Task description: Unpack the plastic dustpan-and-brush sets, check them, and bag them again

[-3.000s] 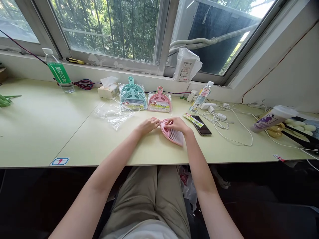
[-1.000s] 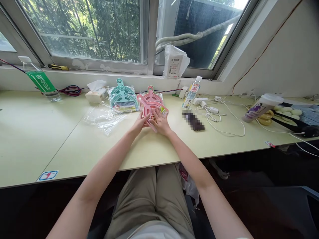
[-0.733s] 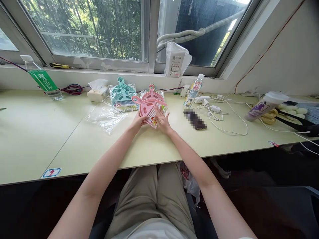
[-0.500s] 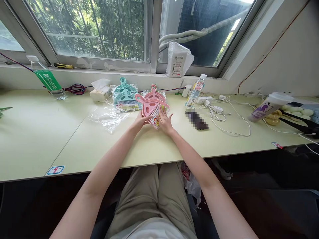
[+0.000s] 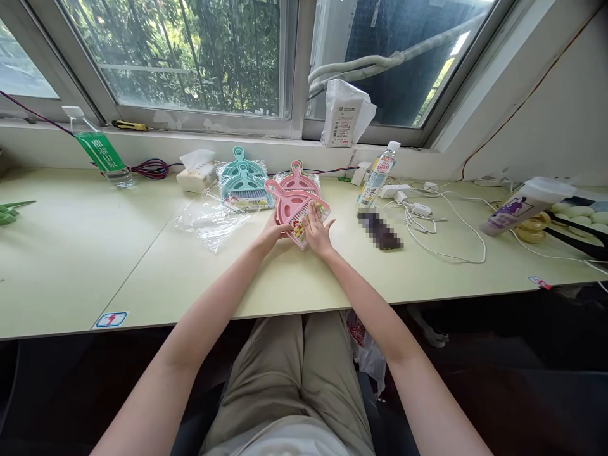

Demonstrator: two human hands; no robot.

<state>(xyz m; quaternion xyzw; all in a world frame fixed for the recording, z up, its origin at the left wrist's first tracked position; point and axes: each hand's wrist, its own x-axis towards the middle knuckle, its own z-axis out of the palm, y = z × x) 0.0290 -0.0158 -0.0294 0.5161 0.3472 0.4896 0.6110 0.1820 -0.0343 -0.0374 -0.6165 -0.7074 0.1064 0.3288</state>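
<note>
A pink mini dustpan and brush set (image 5: pixel 295 204) is held tilted above the table, its handle toward the upper left and a colourful label low on its front. My left hand (image 5: pixel 274 232) grips its lower left edge, the thumb in front and the other fingers partly hidden behind. Flat against the label and bristles lies my right hand (image 5: pixel 318 233), fingers stretched and thumb apart. Right behind, a second pink dustpan set (image 5: pixel 297 170) rests in clear wrapping. Beside that one is a wrapped teal dustpan set (image 5: pixel 244 177).
Crumpled clear plastic (image 5: pixel 209 221) and a tissue pack (image 5: pixel 197 174) lie left of the sets. To the right are a drink bottle (image 5: pixel 379 174), a blurred-out dark object (image 5: pixel 380 229), white cables (image 5: pixel 456 256) and a tilted cup (image 5: pixel 525 206). A green-labelled bottle (image 5: pixel 102 152) stands far left.
The camera view has shifted slightly, so the scene sits a little further right. The pink set has turned slightly in my hands, and my right fingers still lie on its front.
</note>
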